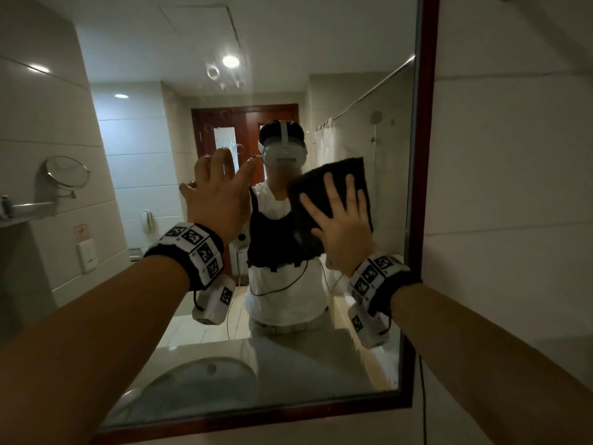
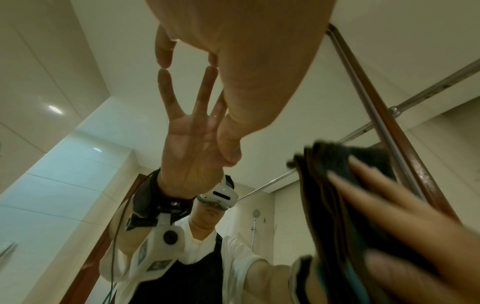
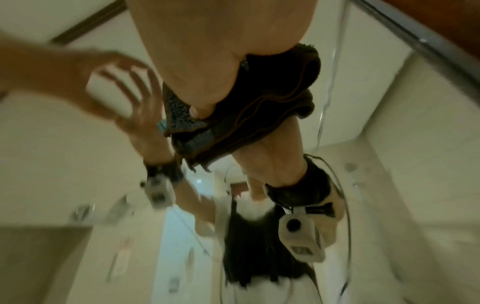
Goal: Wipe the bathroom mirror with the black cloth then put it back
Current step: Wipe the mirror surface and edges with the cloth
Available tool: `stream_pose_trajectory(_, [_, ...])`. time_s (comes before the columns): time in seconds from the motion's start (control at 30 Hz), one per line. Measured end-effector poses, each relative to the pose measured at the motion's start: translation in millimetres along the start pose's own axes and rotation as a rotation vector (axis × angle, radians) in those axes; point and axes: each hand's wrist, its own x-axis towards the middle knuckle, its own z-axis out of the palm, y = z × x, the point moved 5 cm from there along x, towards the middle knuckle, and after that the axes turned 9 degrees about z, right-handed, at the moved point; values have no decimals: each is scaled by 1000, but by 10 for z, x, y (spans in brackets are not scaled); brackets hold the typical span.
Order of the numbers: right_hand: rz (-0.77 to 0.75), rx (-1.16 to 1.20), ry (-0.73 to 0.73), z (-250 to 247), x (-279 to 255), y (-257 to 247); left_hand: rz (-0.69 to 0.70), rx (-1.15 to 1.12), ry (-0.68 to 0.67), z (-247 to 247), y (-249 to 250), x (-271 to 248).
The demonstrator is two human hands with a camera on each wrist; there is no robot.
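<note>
- Right hand (image 1: 341, 226): fingers are spread flat, and the black cloth (image 1: 333, 184) is pressed against the mirror (image 1: 144, 130) near its right side.
- Left hand (image 1: 218, 191): held open, fingertips braced on the glass, nothing gripped.
- Even pressure and overlapping strokes are advised.
- Free glass is left above and leftward; the frame (image 1: 423, 175) lies just beside the cloth.

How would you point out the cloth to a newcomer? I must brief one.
Find the wood-framed mirror on the tiled wall. Near its right edge the right hand presses a folded black cloth flat against the glass, the only dark fabric there.
</note>
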Motion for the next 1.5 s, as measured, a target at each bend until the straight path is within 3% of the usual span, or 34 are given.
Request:
stream_pose_trajectory(0.13, [-112, -91, -113, 201, -550, 30, 3, -10, 0, -14, 2, -8])
stream_pose_trajectory(0.23, [-100, -108, -148, 195, -516, 32, 8, -8, 8, -24, 14, -9])
stream_pose_trajectory(0.33, [-57, -70, -105, 52, -185, -2, 10, 3, 7, -12, -12, -10])
stream_pose_trajectory(0.53, [166, 52, -47, -609, 1025, -10, 10, 35, 24, 22, -27, 13])
stream_pose_trajectory(0.63, [181, 59, -16, -684, 1197, -18, -3, 38, 18, 63, -39, 35])
stream_pose_trajectory(0.83, [55, -54, -86, -269, 485, -273, 1, 14, 7, 88, -18, 23])
stream_pose_trajectory(0.93, [-38, -45, -29, -90, 66, -318, -1, 6, -3, 75, -24, 19])
stream_pose_trajectory(1.17, [-101, -114, -82, 57, -153, -151, -20, -11, -27, 92, -6, 2])
stream_pose_trajectory(1.5, [244, 93, -6, -498, 734, 730, -12, 8, 20, 79, -25, 3])
